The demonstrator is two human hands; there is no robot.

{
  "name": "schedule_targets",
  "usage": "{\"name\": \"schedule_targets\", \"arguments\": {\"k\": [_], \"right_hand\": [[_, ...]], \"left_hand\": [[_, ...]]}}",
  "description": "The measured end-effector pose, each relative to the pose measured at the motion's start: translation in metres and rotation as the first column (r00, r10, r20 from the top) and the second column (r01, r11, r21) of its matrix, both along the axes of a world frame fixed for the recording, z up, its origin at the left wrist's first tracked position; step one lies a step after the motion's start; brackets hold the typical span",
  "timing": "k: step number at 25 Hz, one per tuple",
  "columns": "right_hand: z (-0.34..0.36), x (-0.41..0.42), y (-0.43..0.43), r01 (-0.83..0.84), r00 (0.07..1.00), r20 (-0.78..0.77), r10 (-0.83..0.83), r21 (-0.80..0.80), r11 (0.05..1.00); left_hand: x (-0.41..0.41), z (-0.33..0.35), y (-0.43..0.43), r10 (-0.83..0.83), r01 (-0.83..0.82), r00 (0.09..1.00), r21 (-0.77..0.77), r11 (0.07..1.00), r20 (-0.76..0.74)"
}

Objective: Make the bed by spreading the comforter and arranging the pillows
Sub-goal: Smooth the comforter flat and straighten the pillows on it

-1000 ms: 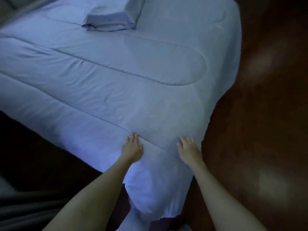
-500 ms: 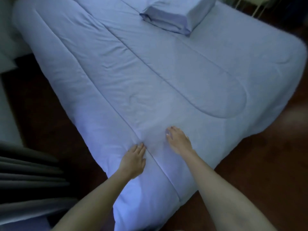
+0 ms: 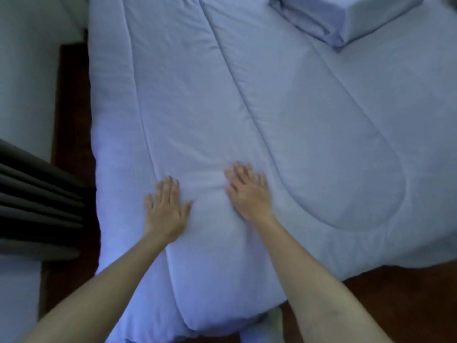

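A pale blue quilted comforter lies spread over the bed and hangs over its near corner. My left hand rests flat on it, palm down, fingers apart, near the left edge. My right hand presses flat on the comforter a little to the right, fingers spread. Neither hand holds any fabric. A pillow in the same blue lies on the comforter at the top right, cut off by the frame's edge.
Dark wooden floor shows at the lower right and in a narrow strip along the bed's left side. A pale wall and dark folded curtains stand to the left.
Both hands have slid further up onto the comforter from its near corner and flattened with fingers spread. My view has swung round, so the pillow now sits at the top right.
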State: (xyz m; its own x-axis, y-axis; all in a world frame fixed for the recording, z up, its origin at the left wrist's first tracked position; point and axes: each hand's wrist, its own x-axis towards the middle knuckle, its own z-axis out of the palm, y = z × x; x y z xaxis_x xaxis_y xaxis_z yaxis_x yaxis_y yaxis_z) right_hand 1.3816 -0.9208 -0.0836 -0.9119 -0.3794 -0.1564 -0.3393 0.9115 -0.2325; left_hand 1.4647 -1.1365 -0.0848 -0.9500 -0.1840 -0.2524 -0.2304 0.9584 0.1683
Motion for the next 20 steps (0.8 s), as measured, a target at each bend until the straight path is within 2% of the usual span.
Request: {"name": "schedule_targets", "arguments": {"k": [2,3,4,7,9,11,13,14,16,18,19,20], "right_hand": [[-0.015,-0.013,0.096,0.159,0.987,-0.037,-0.158,0.03,0.987],[-0.021,-0.018,0.146,0.25,0.966,-0.08,-0.245,0.05,0.967],[-0.025,-0.021,0.194,0.32,0.943,-0.117,-0.311,0.066,0.945],[-0.027,-0.021,0.315,0.454,0.887,-0.145,-0.438,0.107,0.885],[-0.021,-0.025,0.362,0.568,0.823,-0.089,-0.561,0.11,0.816],[-0.013,-0.034,0.373,0.735,0.678,-0.048,-0.733,0.079,0.674],[-0.007,-0.047,0.34,0.823,0.563,-0.051,-0.825,-0.055,0.566],[-0.008,-0.048,0.309,0.794,0.589,-0.074,-0.805,-0.131,0.593],[-0.013,-0.028,0.224,0.591,0.77,-0.135,-0.623,-0.214,0.778],[-0.018,0.024,0.136,0.25,0.935,-0.182,-0.303,-0.268,0.931],[-0.019,0.055,0.103,0.043,0.977,-0.189,-0.096,-0.264,0.964],[-0.018,0.079,0.083,-0.149,0.975,-0.196,0.104,-0.233,0.961]], "left_hand": [[-0.013,0.005,0.05,0.268,-0.266,0.962,0.048,0.963,-0.045],[-0.027,0.008,0.08,0.294,-0.289,0.952,0.062,0.955,-0.087],[-0.041,0.012,0.112,0.232,-0.226,0.965,0.061,0.972,-0.125],[-0.08,0.018,0.233,-0.091,0.11,0.969,0.072,0.991,-0.23],[-0.084,0.024,0.289,-0.286,0.301,0.95,0.128,0.945,-0.123],[-0.075,0.014,0.292,-0.375,0.373,0.927,0.093,0.923,0.007],[-0.059,-0.005,0.259,-0.307,0.306,0.951,-0.016,0.952,-0.04],[-0.051,-0.011,0.236,-0.223,0.221,0.973,-0.039,0.975,-0.063],[-0.031,-0.018,0.19,-0.042,0.039,0.998,-0.048,0.998,-0.046],[-0.011,-0.015,0.152,0.131,-0.135,0.99,-0.081,0.988,-0.045],[-0.004,-0.014,0.136,0.212,-0.216,0.976,-0.097,0.972,-0.047],[0.0,-0.012,0.12,0.294,-0.296,0.955,-0.093,0.951,-0.032]]}}
